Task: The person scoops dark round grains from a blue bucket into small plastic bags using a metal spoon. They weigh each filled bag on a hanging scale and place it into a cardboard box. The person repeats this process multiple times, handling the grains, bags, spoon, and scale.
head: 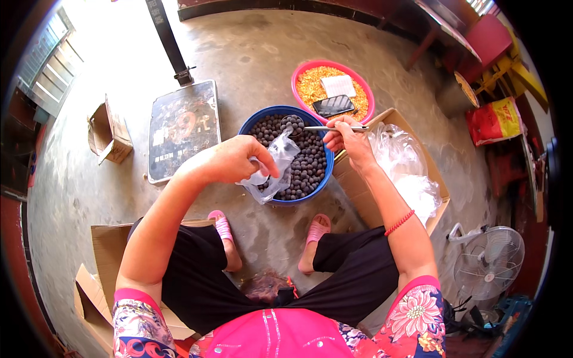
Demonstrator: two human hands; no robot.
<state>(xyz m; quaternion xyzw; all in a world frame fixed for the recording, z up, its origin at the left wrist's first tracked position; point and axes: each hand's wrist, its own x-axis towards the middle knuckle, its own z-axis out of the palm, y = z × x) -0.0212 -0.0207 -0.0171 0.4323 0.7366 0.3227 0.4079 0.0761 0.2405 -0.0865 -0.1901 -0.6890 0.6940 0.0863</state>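
A blue tub [332,168] full of small dark round balls [304,172] stands on the floor before my feet. My left hand [244,161] grips a clear plastic bag [280,163] over the tub's left side. In my right hand [351,141] is the handle of a metal ladle [315,128]. The ladle's bowl, heaped with dark balls, is close to the upper end of the bag, over the far part of the tub. Whether the bag holds anything I cannot tell.
Behind the tub, a pink basin [370,96] of yellow flakes carries a phone [333,106] and a paper pad [338,86]. Clear bags fill a cardboard box [358,188] at right. A platform scale [183,129] and a small carton [109,134] stand left, a fan [489,264] lower right.
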